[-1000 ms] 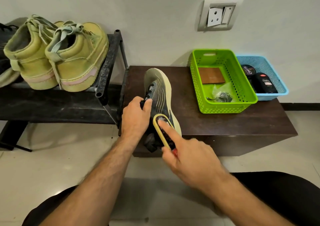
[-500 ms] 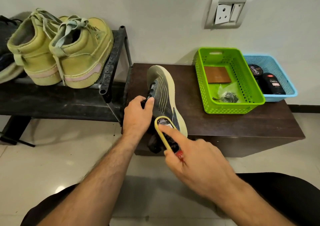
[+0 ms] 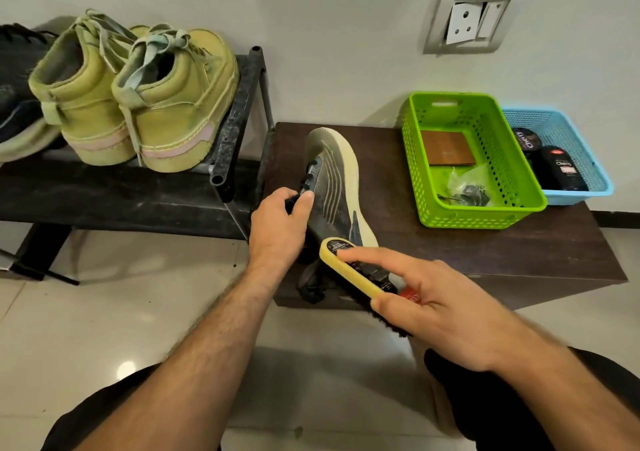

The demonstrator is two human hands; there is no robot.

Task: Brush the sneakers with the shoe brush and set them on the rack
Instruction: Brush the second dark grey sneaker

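I see the grey sneaker [image 3: 332,187] tipped on its side on the dark wooden table [image 3: 485,250], near the table's left front corner, cream sole facing right, toe pointing toward the wall. My left hand [image 3: 277,229] is closed around the sneaker's lace area, thumb on top, holding it steady. My right hand [image 3: 440,312] is wrapped around the shoe brush [image 3: 356,270], index finger stretched flat along its yellow back, thumb on the near edge. The brush lies against the heel end of the sneaker, dark bristles facing down and toward me.

Left of the table, touching its edge, stands the black rack [image 3: 114,187]. A pair of olive high-top sneakers [image 3: 138,104] sits on the rack's top shelf, heels toward me; a dark shoe [image 3: 17,97] is partly cut off further left.

At the table's far right side sits a green basket [image 3: 478,215] with a brown pad and a clear bag inside. A blue basket [image 3: 588,187] touches its right wall, holding black polish containers.
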